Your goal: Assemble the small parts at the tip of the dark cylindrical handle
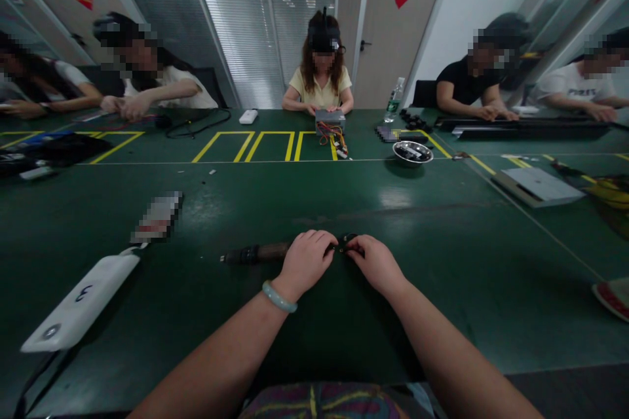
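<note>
Both my hands meet over the green table (246, 327) close in front of me. My left hand (308, 260) is closed, its fingertips pinched near a small dark piece. Opposite it, my right hand (376, 263) pinches too, at the edge of a small black part (348, 237). What exactly the fingers hold is too small and dark to make out. A brown and black pen-shaped tool (255, 253), perhaps a screwdriver, lies on the table with one end behind my left hand and its metal tip pointing left.
On the left, a white power bank (81, 304) has a cable to a phone (157, 217). Ahead stand a metal bowl (413, 152) and a grey box with coloured wires (330, 121). A flat silver case (538, 185) lies at right. Several people work around the table.
</note>
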Tool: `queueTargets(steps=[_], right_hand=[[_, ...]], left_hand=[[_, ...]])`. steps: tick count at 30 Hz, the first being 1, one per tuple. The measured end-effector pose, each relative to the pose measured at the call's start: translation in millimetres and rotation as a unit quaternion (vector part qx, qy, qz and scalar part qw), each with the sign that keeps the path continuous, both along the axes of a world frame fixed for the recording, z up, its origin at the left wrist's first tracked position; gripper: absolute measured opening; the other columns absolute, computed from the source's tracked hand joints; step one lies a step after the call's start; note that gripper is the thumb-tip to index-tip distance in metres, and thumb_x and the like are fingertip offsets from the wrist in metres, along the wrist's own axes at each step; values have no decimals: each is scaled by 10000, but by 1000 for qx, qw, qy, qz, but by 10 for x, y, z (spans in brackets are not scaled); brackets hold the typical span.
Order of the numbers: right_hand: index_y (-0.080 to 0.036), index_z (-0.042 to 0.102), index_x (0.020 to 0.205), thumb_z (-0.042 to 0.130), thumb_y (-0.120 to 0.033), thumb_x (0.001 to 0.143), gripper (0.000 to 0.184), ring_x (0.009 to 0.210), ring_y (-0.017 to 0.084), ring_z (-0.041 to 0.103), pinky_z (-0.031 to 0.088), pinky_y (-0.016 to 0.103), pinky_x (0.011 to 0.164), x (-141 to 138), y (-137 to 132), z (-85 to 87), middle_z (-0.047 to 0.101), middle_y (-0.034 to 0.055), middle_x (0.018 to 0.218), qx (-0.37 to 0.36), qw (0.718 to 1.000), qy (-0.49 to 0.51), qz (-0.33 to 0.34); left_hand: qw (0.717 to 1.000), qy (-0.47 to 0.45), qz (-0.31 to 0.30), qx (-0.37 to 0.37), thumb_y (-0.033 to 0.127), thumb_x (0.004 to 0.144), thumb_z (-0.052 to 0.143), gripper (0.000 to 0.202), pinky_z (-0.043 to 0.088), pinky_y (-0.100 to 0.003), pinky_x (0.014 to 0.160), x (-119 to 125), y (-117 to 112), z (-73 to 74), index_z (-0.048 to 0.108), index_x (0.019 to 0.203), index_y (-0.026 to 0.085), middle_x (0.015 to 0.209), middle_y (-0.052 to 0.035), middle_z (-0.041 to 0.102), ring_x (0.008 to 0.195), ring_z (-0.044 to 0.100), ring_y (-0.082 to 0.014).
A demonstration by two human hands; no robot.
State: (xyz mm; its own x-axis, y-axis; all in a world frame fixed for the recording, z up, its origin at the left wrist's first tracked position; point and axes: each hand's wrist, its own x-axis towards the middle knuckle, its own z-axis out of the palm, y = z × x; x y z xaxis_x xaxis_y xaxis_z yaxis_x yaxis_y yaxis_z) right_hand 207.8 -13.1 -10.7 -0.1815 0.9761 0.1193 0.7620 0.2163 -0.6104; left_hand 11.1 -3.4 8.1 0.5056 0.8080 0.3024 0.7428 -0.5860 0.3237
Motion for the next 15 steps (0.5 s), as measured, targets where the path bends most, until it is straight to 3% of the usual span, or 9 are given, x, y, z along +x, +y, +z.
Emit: queueTargets(steps=[7, 15], right_hand=[[-229, 624, 877, 576, -227, 856, 53, 818, 182, 593, 411, 296, 750, -64, -73, 13, 633, 35, 933, 27, 993, -101, -54], [-210, 609, 890, 528, -209, 889, 81, 869, 159, 580, 426, 279, 781, 228, 196, 99, 611, 25, 966, 67, 996, -64, -7]], left_hand=[[1000, -2, -1, -8, 159, 850, 548, 171, 419, -336, 828, -3, -34, 17, 580, 1001, 232, 1003, -8, 617, 936, 548, -186], [999, -6, -18, -27, 189, 864, 541, 155, 419, -335, 841, -46, -26, 55, 582, 1006, 235, 1023, -3, 615, 943, 547, -180]])
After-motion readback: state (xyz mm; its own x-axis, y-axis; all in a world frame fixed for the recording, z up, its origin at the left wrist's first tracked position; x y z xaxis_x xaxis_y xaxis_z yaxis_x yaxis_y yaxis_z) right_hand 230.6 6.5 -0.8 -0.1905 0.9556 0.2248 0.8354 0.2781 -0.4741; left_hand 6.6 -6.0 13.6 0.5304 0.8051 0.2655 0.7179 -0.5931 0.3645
